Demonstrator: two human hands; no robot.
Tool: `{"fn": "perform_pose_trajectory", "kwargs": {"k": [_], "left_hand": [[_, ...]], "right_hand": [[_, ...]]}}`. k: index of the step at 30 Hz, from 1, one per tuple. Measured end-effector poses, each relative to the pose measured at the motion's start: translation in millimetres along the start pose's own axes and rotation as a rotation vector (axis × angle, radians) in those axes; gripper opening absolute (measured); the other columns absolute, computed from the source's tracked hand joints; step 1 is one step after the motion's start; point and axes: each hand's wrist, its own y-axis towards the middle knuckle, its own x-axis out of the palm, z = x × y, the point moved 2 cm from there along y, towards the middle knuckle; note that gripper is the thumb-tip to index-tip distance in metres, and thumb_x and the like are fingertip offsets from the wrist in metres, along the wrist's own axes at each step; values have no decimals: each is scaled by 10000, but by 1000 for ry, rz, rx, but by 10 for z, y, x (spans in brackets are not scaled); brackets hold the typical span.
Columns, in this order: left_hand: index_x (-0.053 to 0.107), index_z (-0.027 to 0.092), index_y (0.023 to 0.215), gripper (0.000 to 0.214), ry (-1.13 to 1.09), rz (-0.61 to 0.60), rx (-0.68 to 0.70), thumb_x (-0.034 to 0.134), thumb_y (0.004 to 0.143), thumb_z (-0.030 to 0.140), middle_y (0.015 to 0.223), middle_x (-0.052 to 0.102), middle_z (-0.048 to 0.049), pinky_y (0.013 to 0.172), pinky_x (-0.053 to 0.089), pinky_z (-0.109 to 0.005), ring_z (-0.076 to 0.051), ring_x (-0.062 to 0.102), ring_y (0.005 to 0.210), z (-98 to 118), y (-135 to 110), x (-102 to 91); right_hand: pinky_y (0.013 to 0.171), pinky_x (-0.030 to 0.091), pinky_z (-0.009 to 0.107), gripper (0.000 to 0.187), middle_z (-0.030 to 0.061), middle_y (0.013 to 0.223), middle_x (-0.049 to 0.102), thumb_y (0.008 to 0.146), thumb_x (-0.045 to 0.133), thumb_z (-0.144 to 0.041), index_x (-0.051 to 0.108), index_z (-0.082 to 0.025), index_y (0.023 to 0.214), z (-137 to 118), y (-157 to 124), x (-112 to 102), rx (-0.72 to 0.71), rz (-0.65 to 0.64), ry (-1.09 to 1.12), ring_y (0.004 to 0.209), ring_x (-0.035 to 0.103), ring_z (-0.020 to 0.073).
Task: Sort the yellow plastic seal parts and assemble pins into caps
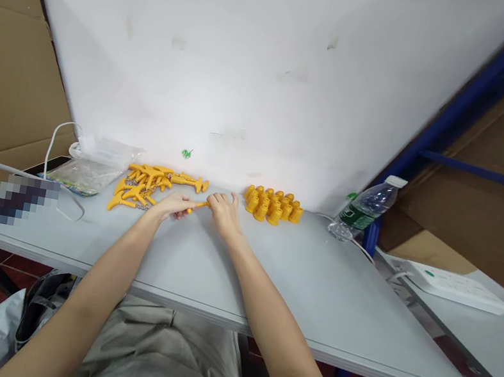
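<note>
Both hands meet over the middle of the table around a small yellow plastic piece [201, 204] shaped like a thin stick. My left hand [175, 204] is closed on its left end, where a bit of yellow shows below the fingers. The fingers of my right hand [223, 209] close on its right end, with the thumb side raised. Left of my hands lies a pile of yellow T-shaped plastic pieces [149, 177] with metal chains. To the right of my right hand stand several yellow cup-shaped pieces [275, 207], grouped in close rows.
A clear bottle [365, 208] with a green label leans at the table's right end. Clear plastic bags [88, 176] and a white cable [52, 147] lie at the left. A white power strip [456, 287] rests on the neighbouring surface. A white panel [260, 86] borders the table's back.
</note>
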Motion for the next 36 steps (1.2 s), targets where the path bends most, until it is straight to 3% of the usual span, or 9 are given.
{"fn": "perform_pose_trajectory", "kwargs": {"k": [3, 7, 12, 17, 23, 26, 28, 31, 36], "left_hand": [[665, 185, 800, 141, 104, 86, 49, 655, 707, 291, 564, 589, 11, 514, 405, -251, -124, 520, 488, 65, -30, 8], [690, 239, 954, 262, 459, 310, 335, 649, 696, 216, 790, 702, -13, 692, 442, -264, -194, 637, 787, 235, -156, 97], [686, 239, 1071, 326, 630, 318, 422, 561, 771, 211, 955, 725, -40, 772, 432, -287, -223, 648, 902, 267, -233, 168], [683, 241, 1055, 331, 582, 338, 406, 583, 742, 208, 941, 725, -30, 775, 435, -288, -220, 643, 895, 240, -204, 139], [659, 216, 887, 244, 212, 370, 289, 667, 647, 177, 715, 651, 15, 643, 408, -255, -153, 574, 677, 324, -213, 195], [587, 197, 779, 145, -134, 215, 108, 673, 663, 205, 554, 523, 54, 494, 319, -220, -84, 417, 468, 369, -199, 199], [519, 196, 690, 136, -277, -15, -66, 645, 700, 246, 490, 434, 74, 435, 261, -207, -56, 301, 393, 418, -175, 162], [461, 200, 614, 196, -269, -416, -275, 596, 729, 283, 435, 311, 89, 394, 224, -192, -47, 213, 364, 569, -157, 21], [524, 196, 654, 145, -83, -621, -199, 649, 677, 267, 461, 324, 79, 375, 213, -180, -47, 222, 381, 936, -146, -384]], "right_hand": [[1019, 277, 465, 205, 106, 969, 671, 928, 419, -112, 600, -210, 938, 47, 4, 0, -3, 8, -6, 941, 560, 243], [947, 359, 424, 172, 112, 1021, 679, 915, 485, -151, 599, -195, 1036, 190, -18, 10, 14, -38, 93, 983, 589, 253], [961, 402, 425, 327, 116, 1170, 669, 886, 509, -130, 581, -195, 1198, 286, -43, 9, -3, -85, 236, 1097, 589, 249], [1043, 346, 508, 286, 94, 1038, 710, 873, 498, -100, 656, -203, 1088, 248, -13, -81, 26, -97, 204, 1016, 627, 246], [1116, 229, 572, 305, 63, 1041, 707, 912, 443, -117, 679, -258, 1046, 248, 11, -208, 18, 110, 122, 1033, 624, 229], [1121, 235, 548, 327, 58, 1044, 702, 943, 392, -129, 671, -260, 1051, 292, 27, -298, -98, 192, 42, 1088, 596, 219], [1114, 248, 521, 335, 60, 1044, 699, 955, 368, -120, 660, -247, 1056, 309, 49, -392, -217, 203, -43, 1117, 574, 215], [1086, 274, 469, 327, 64, 1008, 692, 965, 344, -103, 641, -220, 1037, 300, 107, -573, -387, 183, -202, 1068, 568, 208], [967, 328, 414, 298, 77, 947, 669, 962, 329, -96, 605, -207, 954, 383, 260, -871, -432, 233, -313, 883, 550, 209]]}}
